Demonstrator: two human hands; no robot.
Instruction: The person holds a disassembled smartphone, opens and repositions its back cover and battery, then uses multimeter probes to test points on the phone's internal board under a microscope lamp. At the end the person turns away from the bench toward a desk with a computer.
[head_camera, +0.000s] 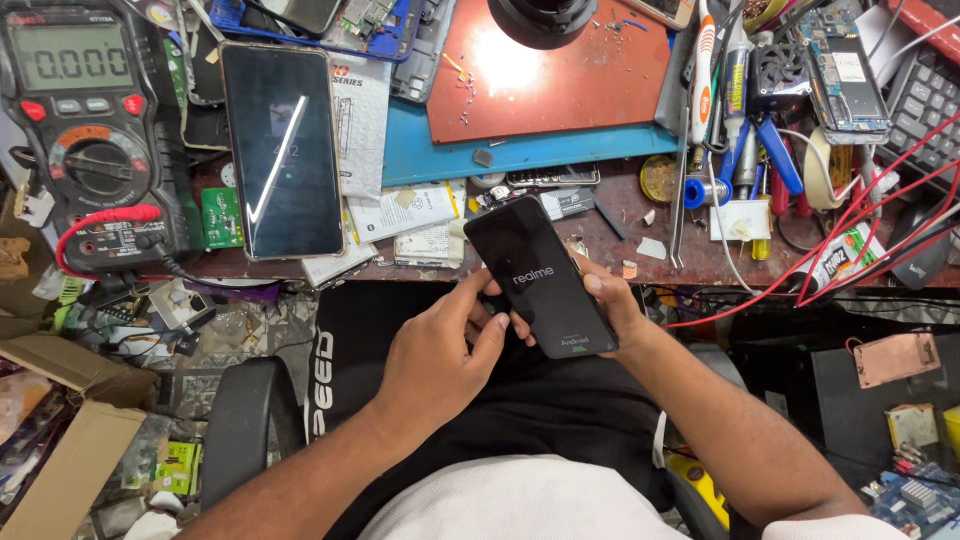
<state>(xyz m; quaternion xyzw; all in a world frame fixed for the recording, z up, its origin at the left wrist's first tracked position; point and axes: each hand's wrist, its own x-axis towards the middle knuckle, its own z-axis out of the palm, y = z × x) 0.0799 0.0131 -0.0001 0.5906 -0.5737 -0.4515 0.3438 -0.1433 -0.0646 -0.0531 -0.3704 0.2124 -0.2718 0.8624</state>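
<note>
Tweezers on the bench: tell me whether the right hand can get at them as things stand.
Probably not right away: the right hand holds the black phone. The tweezers lie uncovered just beyond it.

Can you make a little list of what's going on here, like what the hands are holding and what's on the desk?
Held thing: black phone, screen lit with a logo
Right hand: grips the phone's right edge
Left hand: thumb pressed to the phone's left edge
Desk, left: multimeter with red lead
Desk, middle: second phone, lying flat
Desk, right: tweezers, screwdrivers, red wires
</note>
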